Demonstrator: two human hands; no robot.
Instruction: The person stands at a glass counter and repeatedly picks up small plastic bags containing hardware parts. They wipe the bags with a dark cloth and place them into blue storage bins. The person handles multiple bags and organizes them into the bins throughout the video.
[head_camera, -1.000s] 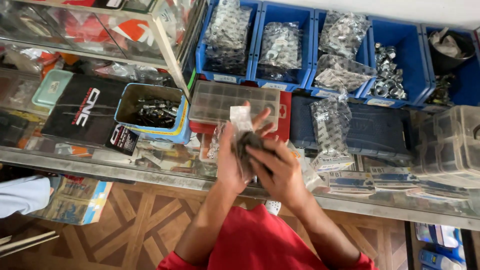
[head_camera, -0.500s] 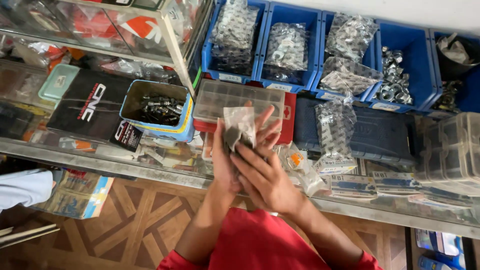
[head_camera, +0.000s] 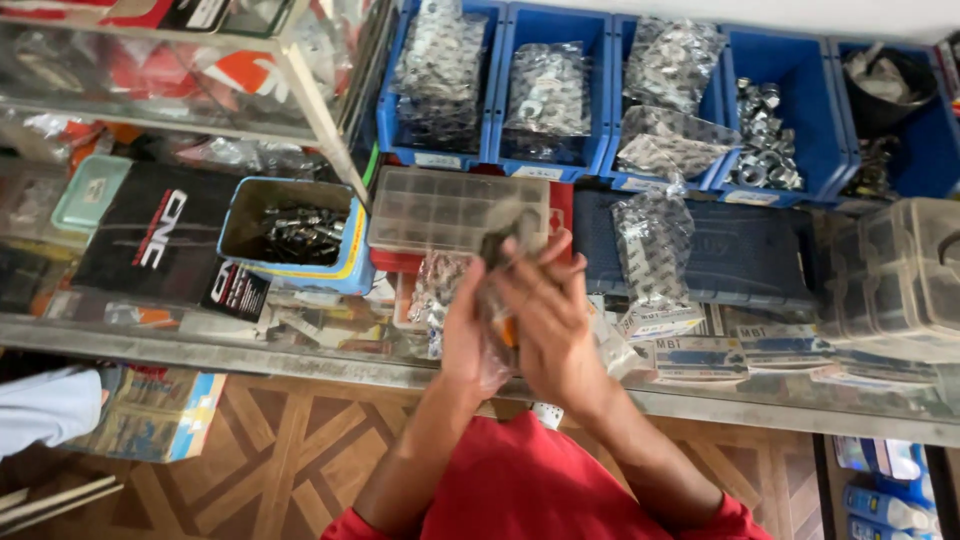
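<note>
i see a glass counter (head_camera: 300, 345) running across a shop, wood-pattern floor (head_camera: 290, 450) under it. blue bins (head_camera: 800, 60) of bagged hardware line the back, a clear box (head_camera: 455, 208) in front, a tin (head_camera: 290, 232) of bolts to its left. both my hands meet above the counter: left hand (head_camera: 462, 335) and right hand (head_camera: 545, 310) are pressed together around a small clear bag (head_camera: 495, 300), fingers pinching it.

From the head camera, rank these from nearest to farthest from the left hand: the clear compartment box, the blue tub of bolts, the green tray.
1. Clear compartment box: just beyond the left hand, slightly left of it.
2. Blue tub of bolts: farther left on the glass counter.
3. Green tray: far left, under the glass.
</note>
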